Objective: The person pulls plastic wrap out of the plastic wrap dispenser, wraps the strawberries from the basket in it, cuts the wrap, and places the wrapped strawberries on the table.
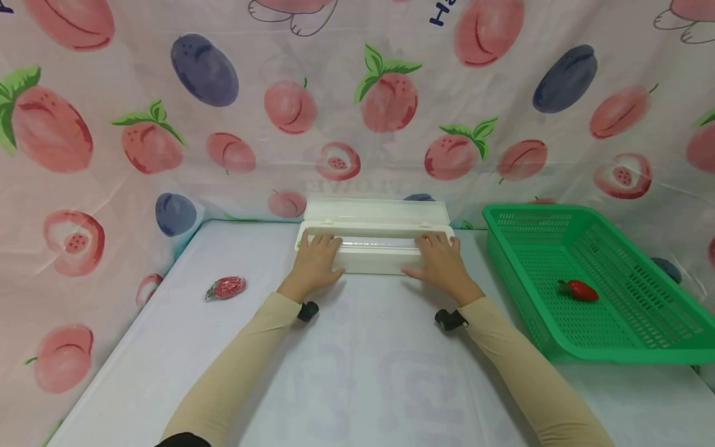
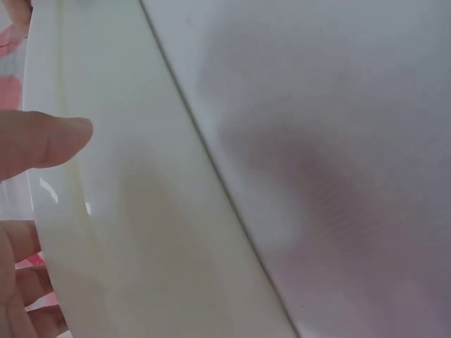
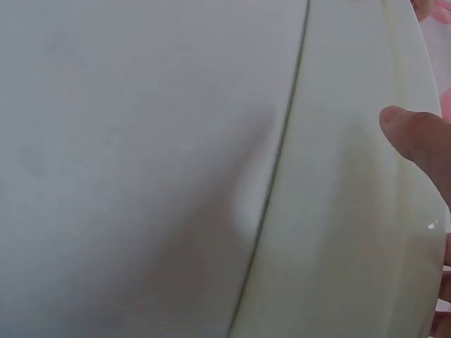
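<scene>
A pale curtain (image 1: 335,68) printed with peaches and dark plums fills the back; the top edge cuts off its dark lettering, leaving "Ha" readable, and fainter letters just above the box are too washed out to read surely. Below it spreads the white desk (image 1: 357,347), its pale purple marks too blurred to make out. A green basket (image 1: 628,356) stands at the right, clipped by the picture's edge. Two beige sleeves (image 1: 234,372) reach in from the bottom. The long white box (image 1: 371,264) lies at the desk's far side, its lid (image 1: 377,211) tipped back. The left hand (image 1: 314,261) and right hand (image 1: 443,261) grip its two ends, thumbs on the front wall and fingers over the top; the fingertips are partly hidden. Between them shows a shiny clear roll (image 1: 380,243), its ends covered by the hands. At the left lies a red pepper in glossy wrap (image 1: 226,288), its outline blurred by glare; another red pepper (image 1: 581,290) lies inside the basket. Both wrist views show little but box, desk, shadow and fingers.
</scene>
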The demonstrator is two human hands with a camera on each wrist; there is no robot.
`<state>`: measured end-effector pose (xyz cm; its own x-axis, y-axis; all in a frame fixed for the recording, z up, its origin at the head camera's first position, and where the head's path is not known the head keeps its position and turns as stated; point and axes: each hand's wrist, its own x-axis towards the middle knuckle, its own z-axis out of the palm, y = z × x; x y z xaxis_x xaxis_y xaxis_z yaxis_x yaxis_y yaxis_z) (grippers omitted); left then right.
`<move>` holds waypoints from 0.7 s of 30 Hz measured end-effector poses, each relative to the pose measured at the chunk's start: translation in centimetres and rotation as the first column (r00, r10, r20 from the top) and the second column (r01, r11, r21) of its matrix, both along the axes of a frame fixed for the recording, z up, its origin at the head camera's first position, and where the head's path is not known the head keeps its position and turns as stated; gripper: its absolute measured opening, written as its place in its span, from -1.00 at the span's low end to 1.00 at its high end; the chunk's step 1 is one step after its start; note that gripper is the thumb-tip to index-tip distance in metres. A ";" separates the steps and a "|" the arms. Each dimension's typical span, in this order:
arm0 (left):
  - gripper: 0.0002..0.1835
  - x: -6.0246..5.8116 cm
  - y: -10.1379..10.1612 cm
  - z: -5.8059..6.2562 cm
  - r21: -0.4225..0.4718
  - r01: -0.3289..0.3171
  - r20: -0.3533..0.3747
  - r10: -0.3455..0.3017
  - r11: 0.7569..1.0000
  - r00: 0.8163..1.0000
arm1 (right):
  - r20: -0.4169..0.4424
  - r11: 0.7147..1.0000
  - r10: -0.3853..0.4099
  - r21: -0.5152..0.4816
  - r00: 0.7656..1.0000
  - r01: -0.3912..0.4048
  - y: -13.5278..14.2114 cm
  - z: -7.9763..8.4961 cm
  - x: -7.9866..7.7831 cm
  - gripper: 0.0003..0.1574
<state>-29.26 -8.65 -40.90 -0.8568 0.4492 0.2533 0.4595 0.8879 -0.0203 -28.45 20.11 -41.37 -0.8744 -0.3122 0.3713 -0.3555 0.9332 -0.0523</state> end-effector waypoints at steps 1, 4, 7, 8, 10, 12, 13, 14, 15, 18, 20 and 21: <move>-0.30 -0.1 0.0 0.1 -0.004 -0.003 0.004 0.003 1.000 1.000 | 0.012 1.000 -0.002 0.007 1.000 0.002 0.0 0.1 0.0 -0.10; -0.28 -0.2 0.1 0.3 -0.012 -0.012 0.017 0.012 1.000 1.000 | 0.052 0.999 -0.016 0.031 0.999 0.015 0.0 0.5 -0.2 -0.08; -0.26 -0.1 0.3 0.5 -0.001 0.002 0.031 -0.002 1.000 1.000 | 0.091 0.998 -0.034 0.055 0.995 0.029 -0.1 0.8 -0.4 -0.06; -0.26 -0.1 0.4 0.6 -0.004 0.007 0.034 -0.007 1.000 0.999 | 0.100 0.997 -0.039 0.063 0.994 0.032 -0.1 0.9 -0.5 -0.06; -0.27 -0.1 0.6 0.7 -0.013 0.022 0.031 -0.022 1.000 0.999 | 0.117 0.997 -0.045 0.074 0.992 0.036 -0.2 1.1 -0.6 -0.06; -0.29 -0.2 0.7 0.7 -0.030 0.029 0.024 -0.028 0.999 0.999 | 0.134 0.996 -0.049 0.084 0.990 0.038 -0.2 1.3 -0.7 -0.07; -0.30 -0.3 0.8 0.7 -0.043 0.029 0.018 -0.029 0.999 0.999 | 0.141 0.995 -0.050 0.089 0.989 0.037 -0.2 1.4 -0.8 -0.06; -0.31 -0.4 0.8 0.7 -0.054 0.029 0.013 -0.029 0.998 0.999 | 0.149 0.995 -0.050 0.096 0.988 0.036 -0.1 1.5 -0.9 -0.06; -0.32 -0.5 0.8 0.7 -0.054 0.031 0.015 -0.031 0.998 0.999 | 0.158 0.994 -0.052 0.103 0.986 0.036 -0.1 1.6 -1.0 -0.05; -0.32 -1.0 0.8 0.9 -0.051 0.041 0.029 -0.039 0.998 0.999 | 0.183 0.992 -0.050 0.120 0.982 0.028 0.0 1.8 -1.3 -0.02; -0.31 -1.3 0.8 1.1 -0.049 0.043 0.056 -0.040 0.998 0.998 | 0.202 0.992 -0.044 0.122 0.978 0.020 0.0 2.1 -1.5 0.00; -0.31 -1.4 0.7 1.2 -0.050 0.043 0.065 -0.040 0.998 0.997 | 0.207 0.993 -0.038 0.119 0.978 0.013 0.0 2.2 -1.6 0.01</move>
<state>-30.68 -7.91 -39.74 -0.8508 0.4959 0.1739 0.4979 0.8665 -0.0348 -30.09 20.12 -39.13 -0.9370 -0.3189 0.1425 -0.3240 0.9460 -0.0133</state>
